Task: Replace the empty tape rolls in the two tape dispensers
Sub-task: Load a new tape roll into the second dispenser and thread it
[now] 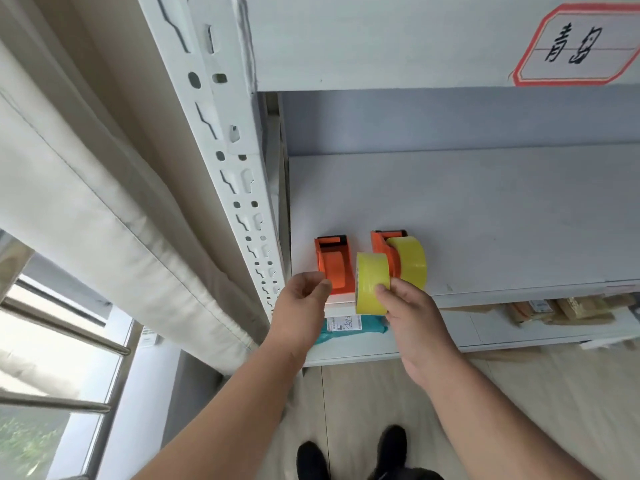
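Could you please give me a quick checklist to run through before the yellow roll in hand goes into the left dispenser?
1. Right hand has a firm hold on the held yellow roll: ok, thumb and fingers wrap it.
2. Left dispenser has no yellow roll: ok, only orange shows.
3. Right dispenser already carries its yellow roll: ok.
4. Left hand steadies the left dispenser: cannot tell, fingers curl beside it, contact unclear.
5. Dispensers sit fully on the shelf: ok, though near the front edge.
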